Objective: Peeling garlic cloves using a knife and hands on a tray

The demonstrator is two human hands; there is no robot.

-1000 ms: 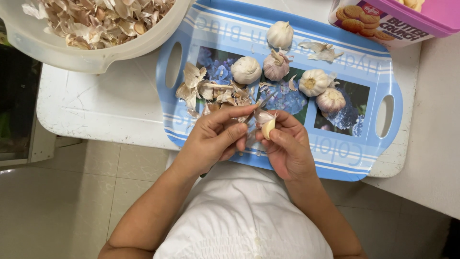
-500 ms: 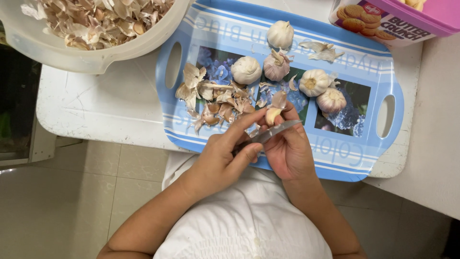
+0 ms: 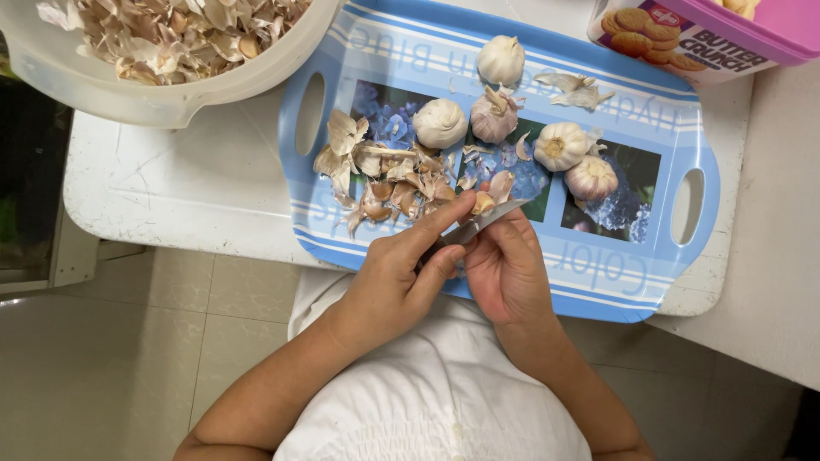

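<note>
Change since 1 s ago: the garlic clove [image 3: 483, 203] was held low between both hands, clear of the blade; half a second later it had come up to the fingertips, and now the small knife [image 3: 480, 227] lies flat right against it. The left hand [image 3: 389, 286] has slid back along the handle, forefinger stretched along the blade's spine. Judgement: the peeling cut on this clove is in progress, not finished — skin not yet seen to come away.

Grip state: left hand closed round the knife handle. Right hand [image 3: 508, 273] closed, fingertips pinching the clove just above the blade, over the near part of the tray [image 3: 615, 290].

Surface: blue tray with 2 cut-out handles and a flower picture, set on a white worktop [image 3: 179, 188] with scuff marks. On the tray: a heap of peeled skins [image 3: 376, 175] left of the hands, 5 whole garlic bulbs [image 3: 440, 123] further off, a few loose skins near the far edge.

Surroundings: pale bowl [image 3: 162, 94] full of skins at far left, pink biscuit box [image 3: 700, 38] at far right. Light tiled floor [image 3: 128, 358] below the worktop edge.
</note>
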